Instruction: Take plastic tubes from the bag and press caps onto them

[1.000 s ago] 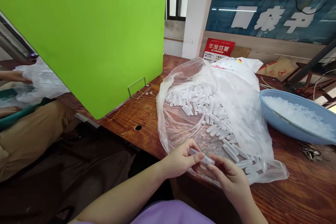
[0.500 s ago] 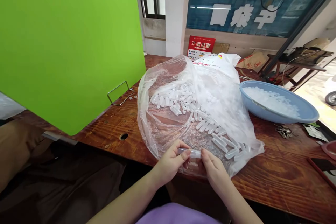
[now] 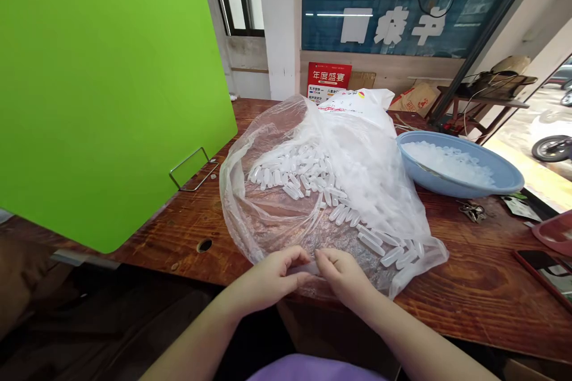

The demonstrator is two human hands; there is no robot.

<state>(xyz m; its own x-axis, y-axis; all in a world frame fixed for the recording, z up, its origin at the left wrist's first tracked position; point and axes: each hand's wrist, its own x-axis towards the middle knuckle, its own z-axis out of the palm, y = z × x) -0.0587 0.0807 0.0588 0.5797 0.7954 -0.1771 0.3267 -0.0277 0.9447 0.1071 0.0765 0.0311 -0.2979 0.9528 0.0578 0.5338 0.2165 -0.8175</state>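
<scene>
At the table's front edge, my left hand point(image 3: 282, 272) is closed on a translucent plastic tube point(image 3: 305, 268), thumb and fingers around it. My right hand point(image 3: 343, 272) pinches at the tube's right end, and its fingers hide that end. Just beyond both hands lies a large clear plastic bag point(image 3: 241, 208), spread open on the table. Many similar plastic tubes point(image 3: 292, 169) are heaped inside it, and several larger ones point(image 3: 392, 256) lie loose toward its right corner.
Right of the bag stands a blue basin point(image 3: 473, 184) filled with small translucent pieces. Keys point(image 3: 472, 211) and a phone point(image 3: 547, 274) lie on the wooden table point(image 3: 469, 286). A tall green board point(image 3: 102, 89) rises at the left, with a wire stand point(image 3: 194, 169) at its foot.
My right hand has come leftward, close to my left hand, and less of the tube shows between them. The camera view has turned slightly right.
</scene>
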